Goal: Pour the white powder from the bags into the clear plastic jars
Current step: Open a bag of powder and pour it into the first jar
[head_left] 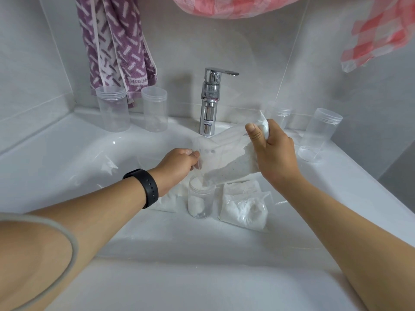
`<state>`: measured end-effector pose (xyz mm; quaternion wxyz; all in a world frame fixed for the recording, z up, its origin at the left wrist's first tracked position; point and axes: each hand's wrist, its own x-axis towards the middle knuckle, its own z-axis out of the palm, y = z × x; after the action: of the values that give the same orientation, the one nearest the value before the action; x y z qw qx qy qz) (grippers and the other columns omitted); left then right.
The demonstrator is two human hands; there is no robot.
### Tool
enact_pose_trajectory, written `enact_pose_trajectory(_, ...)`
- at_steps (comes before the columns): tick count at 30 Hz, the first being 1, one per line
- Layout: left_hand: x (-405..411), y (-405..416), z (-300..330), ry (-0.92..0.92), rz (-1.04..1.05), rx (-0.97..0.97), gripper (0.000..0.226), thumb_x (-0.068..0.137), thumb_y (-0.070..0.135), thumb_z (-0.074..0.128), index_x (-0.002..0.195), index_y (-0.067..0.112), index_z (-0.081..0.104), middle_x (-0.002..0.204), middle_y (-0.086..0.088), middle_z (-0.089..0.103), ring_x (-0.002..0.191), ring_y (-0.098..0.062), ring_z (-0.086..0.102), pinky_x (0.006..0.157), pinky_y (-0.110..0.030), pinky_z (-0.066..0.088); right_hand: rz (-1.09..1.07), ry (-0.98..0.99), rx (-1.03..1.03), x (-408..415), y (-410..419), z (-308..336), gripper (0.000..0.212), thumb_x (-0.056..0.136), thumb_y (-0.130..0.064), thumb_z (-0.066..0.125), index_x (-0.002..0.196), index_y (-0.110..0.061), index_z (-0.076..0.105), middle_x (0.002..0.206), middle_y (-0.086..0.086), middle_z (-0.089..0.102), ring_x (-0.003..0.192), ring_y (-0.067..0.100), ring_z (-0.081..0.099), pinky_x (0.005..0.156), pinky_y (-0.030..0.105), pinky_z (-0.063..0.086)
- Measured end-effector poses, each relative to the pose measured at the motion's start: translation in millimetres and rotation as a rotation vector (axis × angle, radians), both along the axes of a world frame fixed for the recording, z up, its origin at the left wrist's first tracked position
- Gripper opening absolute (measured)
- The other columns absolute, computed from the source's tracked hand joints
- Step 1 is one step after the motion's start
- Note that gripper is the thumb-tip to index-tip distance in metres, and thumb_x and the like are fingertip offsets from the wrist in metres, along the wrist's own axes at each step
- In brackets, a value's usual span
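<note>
Fingers of both hands, L [177, 163] & R [272, 149], pinch tilted powder bag [226, 164] over jar [200, 202].

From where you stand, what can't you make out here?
- Jar mouth: head view, covered by the tilted bag.
- Flat bag left of the jar: partly behind the left hand and wrist.
- Back right jar: partly behind the right hand.
- Faucet label: too small to read.
</note>
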<state>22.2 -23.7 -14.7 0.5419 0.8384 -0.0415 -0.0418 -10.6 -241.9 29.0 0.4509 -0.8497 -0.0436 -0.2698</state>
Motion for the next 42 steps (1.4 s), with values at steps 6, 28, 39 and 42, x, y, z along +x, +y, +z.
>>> enact_pose_trajectory(6, 0.7, 0.1, 1.5, 0.011, -0.022, 0.002, 0.035, 0.105, 0.027, 0.046, 0.087, 0.008, 0.069, 0.096, -0.005, 0.066, 0.093, -0.017, 0.057, 0.087, -0.033, 0.045, -0.02, 0.012, -0.028, -0.2, -1.2, 1.2, 0.053, 0.096, -0.061, 0.053, 0.078, -0.013, 0.042, 0.066, 0.0, 0.042, 0.057, 0.01, 0.034, 0.049, 0.022, 0.031)
enact_pose_trajectory(28, 0.6, 1.1, 2.8, 0.172, 0.006, -0.301, 0.022, 0.096, 0.038, 0.059, 0.091, 0.022, 0.072, 0.094, 0.008, 0.072, 0.09, -0.018, 0.06, 0.087, -0.033, 0.047, 0.016, 0.035, -0.001, 0.8, -1.0, -1.9, 0.064, 0.095, -0.063, 0.05, 0.09, 0.001, 0.049, 0.071, 0.004, 0.046, 0.064, 0.014, 0.04, 0.056, 0.029, 0.033)
enact_pose_trajectory(39, 6.3, 3.1, -3.3, 0.234, 0.038, -0.407, 0.024, 0.104, 0.031, 0.051, 0.091, 0.019, 0.068, 0.113, 0.003, 0.071, 0.093, -0.018, 0.06, 0.088, -0.033, 0.047, 0.027, 0.059, -0.002, -0.5, 2.7, -1.7, 0.068, 0.09, -0.068, 0.048, 0.094, -0.001, 0.052, 0.074, 0.004, 0.05, 0.065, 0.015, 0.043, 0.052, 0.02, 0.033)
enact_pose_trajectory(42, 7.1, 3.0, -3.8, 0.236, 0.059, -0.401, 0.025, 0.104, 0.029, 0.052, 0.091, 0.018, 0.069, 0.115, 0.0, 0.071, 0.095, -0.019, 0.059, 0.093, -0.036, 0.048, 0.033, 0.068, -0.001, -1.3, 4.1, -0.9, 0.074, 0.083, -0.073, 0.045, 0.096, 0.0, 0.053, 0.075, 0.005, 0.051, 0.066, 0.015, 0.044, 0.051, 0.021, 0.033)
